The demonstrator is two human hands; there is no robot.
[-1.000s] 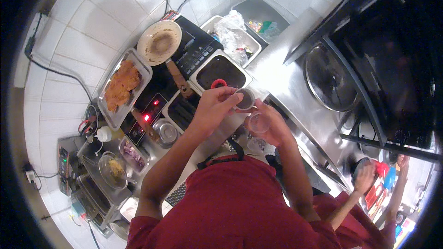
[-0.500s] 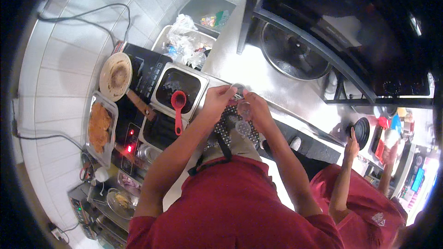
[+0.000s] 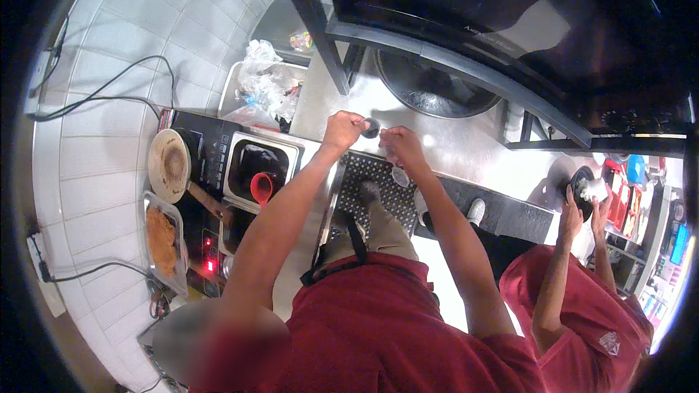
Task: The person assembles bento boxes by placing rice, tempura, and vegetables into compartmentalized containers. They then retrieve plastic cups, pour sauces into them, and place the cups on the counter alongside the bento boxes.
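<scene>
My left hand is closed, thumb and fingers pinching the edge of a small round cup with a dark inside, above the steel counter's front edge. Just right of it, my right hand is closed too, its fingertips apart from the cup. Under that palm hangs a small clear plastic cup, apparently held by the lower fingers. A red ladle-like scoop rests at a dark-filled steel pan, left of my left forearm.
A steel counter carries a large round black pan under a black appliance. Left are a waste bin, a strainer and a tray of breaded food. A co-worker works at right; another person is blurred lower left.
My hands have drawn slightly apart, the left keeping the small cup. The view has shifted. At right, the co-worker's hands have come together at a black bowl; a blurred person has appeared lower left.
</scene>
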